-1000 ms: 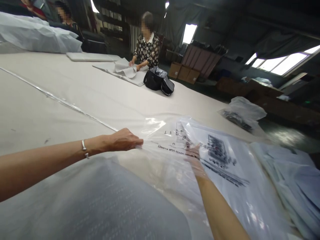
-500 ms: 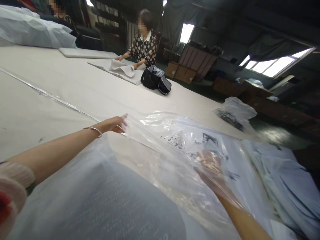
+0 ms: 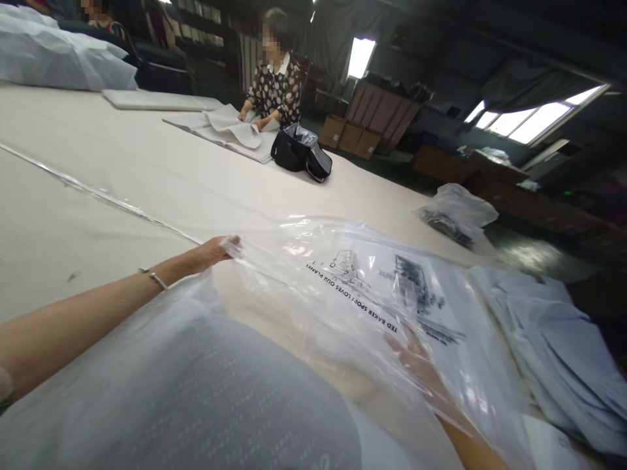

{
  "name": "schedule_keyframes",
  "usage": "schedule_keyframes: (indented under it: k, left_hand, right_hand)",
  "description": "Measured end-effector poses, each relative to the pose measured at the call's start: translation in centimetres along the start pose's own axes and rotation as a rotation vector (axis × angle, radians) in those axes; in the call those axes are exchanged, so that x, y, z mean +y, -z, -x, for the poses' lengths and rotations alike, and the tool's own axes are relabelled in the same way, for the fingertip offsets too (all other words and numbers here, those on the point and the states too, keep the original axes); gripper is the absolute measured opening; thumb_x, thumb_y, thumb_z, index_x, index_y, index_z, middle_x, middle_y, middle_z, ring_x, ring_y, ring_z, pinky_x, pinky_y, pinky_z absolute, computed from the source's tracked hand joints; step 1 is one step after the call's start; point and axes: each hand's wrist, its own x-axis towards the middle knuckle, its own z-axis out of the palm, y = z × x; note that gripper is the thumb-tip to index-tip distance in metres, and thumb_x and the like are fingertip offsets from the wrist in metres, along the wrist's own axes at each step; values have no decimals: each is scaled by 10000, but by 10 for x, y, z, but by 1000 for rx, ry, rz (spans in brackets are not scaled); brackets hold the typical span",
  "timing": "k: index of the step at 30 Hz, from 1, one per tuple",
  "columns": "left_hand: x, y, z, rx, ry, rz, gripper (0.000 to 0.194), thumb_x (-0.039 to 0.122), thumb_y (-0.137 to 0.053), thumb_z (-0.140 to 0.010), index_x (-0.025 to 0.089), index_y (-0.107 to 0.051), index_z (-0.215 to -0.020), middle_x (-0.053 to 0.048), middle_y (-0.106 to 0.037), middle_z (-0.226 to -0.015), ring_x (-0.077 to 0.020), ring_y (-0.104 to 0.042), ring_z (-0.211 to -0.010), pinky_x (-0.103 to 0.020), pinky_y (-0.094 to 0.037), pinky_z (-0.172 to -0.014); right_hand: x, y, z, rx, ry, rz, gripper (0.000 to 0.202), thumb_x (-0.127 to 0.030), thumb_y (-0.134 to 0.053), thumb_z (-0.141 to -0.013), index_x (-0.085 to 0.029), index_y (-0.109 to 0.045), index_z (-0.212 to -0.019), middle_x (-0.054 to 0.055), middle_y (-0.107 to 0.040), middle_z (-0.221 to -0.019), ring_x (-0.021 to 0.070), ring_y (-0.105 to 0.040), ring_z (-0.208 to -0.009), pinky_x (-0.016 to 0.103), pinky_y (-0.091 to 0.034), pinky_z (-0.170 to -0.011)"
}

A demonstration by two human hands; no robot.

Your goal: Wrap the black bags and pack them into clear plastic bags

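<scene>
A clear plastic bag [image 3: 362, 261] with dark printed lettering lies spread across the table in front of me. Its near left edge is pinched between the fingers of my left hand [image 3: 218, 253], which pulls the film up a little. My right hand [image 3: 418, 362] shows blurred through the film, inside or beneath the bag, fingers stretched out. Whether it touches anything under the plastic cannot be made out. Close to me, a grey panel with rows of pale print [image 3: 235, 385] lies under translucent wrapping, below my left forearm.
Pale blue folded cloth [image 3: 553, 339] is heaped right of the bag. Across the white table [image 3: 147, 163], a co-worker [image 3: 274, 85] handles white sheets [image 3: 230, 127] beside an open black bag [image 3: 298, 153]. Another plastic bag [image 3: 460, 212] rests near the far right edge.
My left hand has shifted slightly left and down, its fingers now closed on the film. My right hand has drawn a little towards me. The bag's film lies smoother over its print.
</scene>
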Motion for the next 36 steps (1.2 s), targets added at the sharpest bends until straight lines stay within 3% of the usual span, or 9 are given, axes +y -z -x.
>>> schedule_keyframes:
  k: [7, 12, 15, 19, 22, 26, 30, 32, 36]
  left_hand:
    - [-36, 3, 17, -75, 25, -205, 796, 936, -678, -440, 213, -722, -771, -119, -744, -903, -327, -679, -1010, -445, -472, -1071]
    - [-27, -6, 13, -121, 159, -351, 769, 919, -638, -490, 198, -713, -747, -154, -759, -910, -383, -675, -1062, -470, -495, -1019]
    - [-4, -9, 0, -86, 246, -426, 785, 893, -644, -499, 173, -685, -810, -165, -764, -885, -400, -668, -1083, -458, -534, -894]
    - [32, -15, -16, -158, 274, -427, 833, 888, -622, -541, 143, -645, -913, -165, -767, -873, -347, -685, -1024, -358, -529, -776]
    - [48, -21, -17, -196, 231, -384, 807, 890, -577, -602, 150, -634, -920, -155, -770, -873, -319, -693, -1005, -319, -514, -749]
    - [44, -29, -6, -233, 179, -311, 765, 865, -490, -742, 147, -661, -945, -145, -773, -966, -287, -694, -1044, -294, -509, -798]
    - [23, -32, 5, -250, 148, -208, 785, 821, -385, -856, 117, -709, -981, -140, -775, -973, -275, -695, -1051, -318, -500, -940]
    - [13, -32, 6, -273, 157, -184, 798, 820, -365, -862, 119, -731, -966, -141, -775, -975, -290, -693, -1060, -352, -487, -997]
    - [5, -35, -4, -315, 152, -196, 784, 834, -375, -837, 148, -745, -925, -131, -778, -973, -315, -692, -1053, -398, -476, -1035]
  right_hand:
    - [-60, 18, 98, -508, -4, -122, 717, -589, -649, -837, -437, -413, -1497, -41, -345, -1592, 316, -264, -1496, 562, -187, -1234]
    - [-111, 47, 155, -342, -159, -879, 557, -629, -664, -824, -385, -622, -1322, 8, -442, -1549, 326, -371, -1446, 566, -318, -1191]
    - [-128, 76, 145, 13, -301, -1222, 467, -657, -558, -883, -353, -645, -1226, 60, -566, -1441, 316, -543, -1320, 562, -497, -1064]
    - [-106, 109, 129, 204, -283, -940, 425, -482, -769, -783, -286, -690, -1151, 77, -685, -1259, 290, -688, -1112, 444, -630, -879]
    - [-72, 108, 144, 159, 46, -350, 257, -419, -729, -833, -226, -753, -1002, 65, -757, -915, 208, -736, -756, 302, -634, -677]
    - [-28, 83, 170, 459, 435, 121, 153, -369, -696, -866, -217, -690, -886, 10, -678, -749, 130, -634, -604, 227, -535, -612]
    - [3, 71, 156, 796, -116, 274, 721, -704, -670, -736, -150, -573, -1187, 56, -608, -867, 213, -582, -683, 337, -473, -623]
    - [14, 73, 135, 617, -341, 219, 846, -710, -695, -651, -164, -552, -1280, 89, -636, -986, 278, -605, -829, 385, -466, -722]
    - [29, 80, 86, 255, -530, -42, 291, -479, -681, -645, -206, -684, -748, 41, -625, -681, 271, -609, -774, 373, -446, -741]
